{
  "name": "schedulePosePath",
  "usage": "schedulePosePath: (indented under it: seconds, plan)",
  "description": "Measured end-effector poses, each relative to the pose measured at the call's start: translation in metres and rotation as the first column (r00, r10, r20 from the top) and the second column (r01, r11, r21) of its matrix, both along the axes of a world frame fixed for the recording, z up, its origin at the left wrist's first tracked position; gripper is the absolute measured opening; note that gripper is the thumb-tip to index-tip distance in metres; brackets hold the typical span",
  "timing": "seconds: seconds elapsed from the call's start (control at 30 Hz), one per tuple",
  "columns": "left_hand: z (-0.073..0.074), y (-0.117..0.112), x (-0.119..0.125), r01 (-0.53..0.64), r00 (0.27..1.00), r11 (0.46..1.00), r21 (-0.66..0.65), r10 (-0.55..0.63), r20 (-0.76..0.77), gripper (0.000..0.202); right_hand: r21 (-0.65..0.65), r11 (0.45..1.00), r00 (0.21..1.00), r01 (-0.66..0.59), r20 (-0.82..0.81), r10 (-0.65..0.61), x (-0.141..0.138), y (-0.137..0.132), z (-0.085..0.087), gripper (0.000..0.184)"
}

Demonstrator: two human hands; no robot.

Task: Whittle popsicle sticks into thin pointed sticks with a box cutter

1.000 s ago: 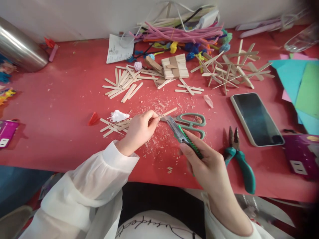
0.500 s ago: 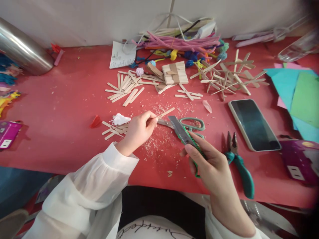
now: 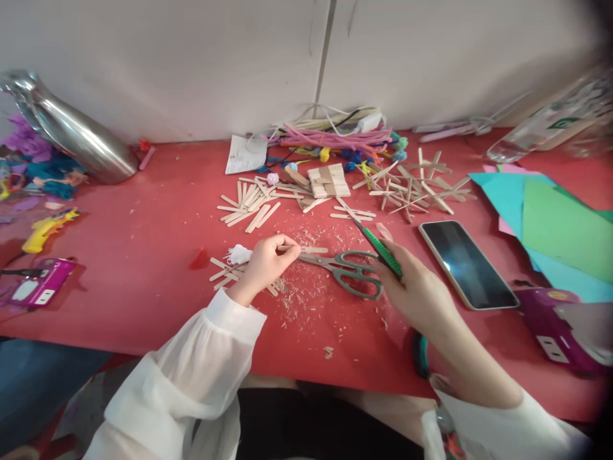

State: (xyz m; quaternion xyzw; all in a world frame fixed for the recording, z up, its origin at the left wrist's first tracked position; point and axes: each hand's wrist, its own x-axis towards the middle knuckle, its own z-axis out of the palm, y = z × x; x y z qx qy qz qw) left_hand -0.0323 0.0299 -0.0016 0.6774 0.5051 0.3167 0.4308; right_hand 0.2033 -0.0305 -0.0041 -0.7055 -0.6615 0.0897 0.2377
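A short wooden craft stick is pinched between the thumb and fingers of my left hand, pointing right. My right hand grips a green utility knife, its long grey blade angled up and to the left, apart from the stick. Below the knife lie grey-green scissors on the red table. Wood shavings are scattered around and below the scissors. Beside my left wrist are a few crossed craft sticks and a white scrap.
At the back are a stick bundle, loose craft sticks and pink pipe cleaners. To the right lie a phone, coloured paper and a purple box. A metal jug and yellow glue gun are at left.
My right hand has lifted the knife away from the stick and turned it, moving right over the pliers. The camera view has tilted up, showing more wall.
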Motion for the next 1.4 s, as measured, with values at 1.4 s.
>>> schedulePosePath:
  seconds: [1.4]
  plan:
    - [-0.006,0.006,0.032,0.009,0.826,0.903,-0.429,0.235,0.513,0.021,-0.363,0.922,0.965,-0.132,0.165,0.203,0.024,0.083,0.006,0.029]
